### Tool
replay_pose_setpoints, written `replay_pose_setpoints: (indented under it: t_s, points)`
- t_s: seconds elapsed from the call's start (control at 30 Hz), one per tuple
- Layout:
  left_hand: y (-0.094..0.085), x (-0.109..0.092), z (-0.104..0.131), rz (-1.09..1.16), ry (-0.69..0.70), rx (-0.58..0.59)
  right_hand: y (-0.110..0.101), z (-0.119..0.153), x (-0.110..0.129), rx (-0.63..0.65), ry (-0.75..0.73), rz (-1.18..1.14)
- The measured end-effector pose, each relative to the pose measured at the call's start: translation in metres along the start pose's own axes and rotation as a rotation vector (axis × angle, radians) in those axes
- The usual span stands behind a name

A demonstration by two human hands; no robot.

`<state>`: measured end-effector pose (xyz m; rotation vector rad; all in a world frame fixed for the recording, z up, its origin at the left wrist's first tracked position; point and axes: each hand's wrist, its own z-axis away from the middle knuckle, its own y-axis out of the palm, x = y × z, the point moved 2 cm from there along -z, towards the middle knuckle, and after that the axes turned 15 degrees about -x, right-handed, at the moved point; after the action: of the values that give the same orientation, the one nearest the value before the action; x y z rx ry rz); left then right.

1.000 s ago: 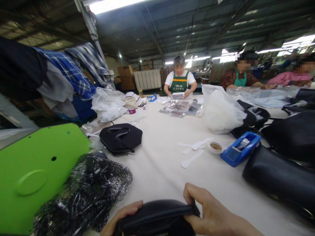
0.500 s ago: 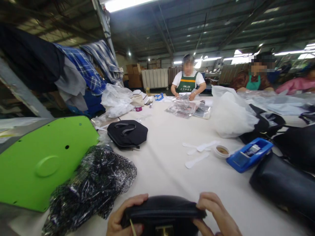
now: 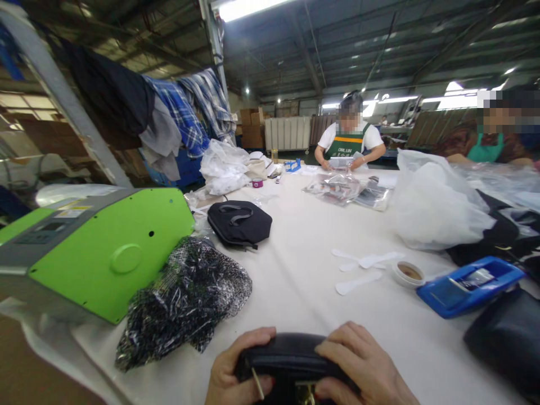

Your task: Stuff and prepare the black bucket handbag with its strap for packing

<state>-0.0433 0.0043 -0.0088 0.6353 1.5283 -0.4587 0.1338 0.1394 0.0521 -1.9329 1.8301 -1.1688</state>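
Observation:
A small black handbag (image 3: 291,351) with a smooth, leather-like surface is held at the near edge of the table, its lower part cut off by the frame. My left hand (image 3: 234,368) grips its left end, fingers over the top edge and thumb on the front. A thin pale stick (image 3: 257,385) pokes out by that thumb. On the right, my right hand (image 3: 365,363) is closed on the bag, fingers on top and thumb beside a gold-coloured metal clasp (image 3: 306,392). The bag's underside is hidden.
Crumpled black-and-clear plastic (image 3: 185,298) lies left, before a green and grey machine (image 3: 126,259). A black case (image 3: 239,224) sits beyond. To the right are white strips (image 3: 358,281), a tape roll (image 3: 408,274) and a blue tape dispenser (image 3: 468,287). A co-worker (image 3: 350,140) handles plastic bags opposite.
My view has swung left, so the table's things appear further right. The right hand has moved inward along the bag, its thumb now close to the clasp. The left hand keeps its hold.

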Motion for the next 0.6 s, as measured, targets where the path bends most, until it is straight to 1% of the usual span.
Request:
replay_pose_setpoints:
  t_s: [0.13,0.2,0.3,0.4,0.5,0.53,0.6]
  points:
    - [0.002,-0.001,0.006,-0.033,0.032,-0.094,0.004,0.006,-0.002,-0.134,-0.018,0.002]
    - [0.002,0.0,0.008,-0.021,0.05,-0.121,0.005,0.006,-0.003,-0.155,0.019,-0.015]
    - [0.001,0.003,0.007,0.0,0.026,-0.106,0.005,0.004,-0.003,-0.123,0.102,-0.053]
    - [0.001,0.003,0.004,-0.006,-0.018,-0.058,0.002,0.003,-0.002,-0.087,0.075,-0.07]
    - [-0.001,0.001,0.004,-0.013,-0.028,-0.053,-0.002,0.003,-0.004,-0.083,0.022,-0.086]
    - [-0.001,0.0,0.005,-0.007,-0.028,-0.055,-0.003,0.003,-0.005,-0.08,0.032,-0.1]
    - [-0.003,0.001,0.007,-0.007,-0.025,-0.057,-0.005,0.005,-0.01,-0.042,0.103,-0.144]
